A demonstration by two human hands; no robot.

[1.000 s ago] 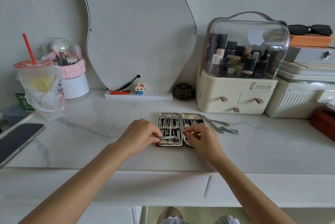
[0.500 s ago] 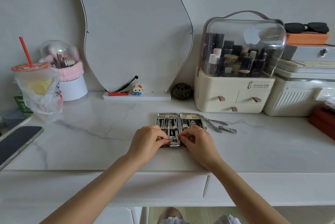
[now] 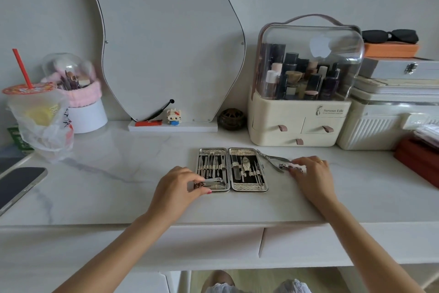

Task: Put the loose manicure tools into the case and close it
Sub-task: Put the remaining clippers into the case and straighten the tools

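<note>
Seemingly right hand [image 3: 311,174] pinches small clipper [image 3: 285,166]; left hand [image 3: 177,187] grips case [image 3: 231,169] edge

The right hand [image 3: 311,175] covers the near end of the small silver clipper [image 3: 285,166]; whether it grips is unclear. The dark phone [image 3: 17,184] and red box [image 3: 418,159] run off frame.

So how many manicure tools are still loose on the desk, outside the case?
2. A nipper lies just right of the open case; a small clipper sits beside it under the right hand. The hand may hide another.
</note>
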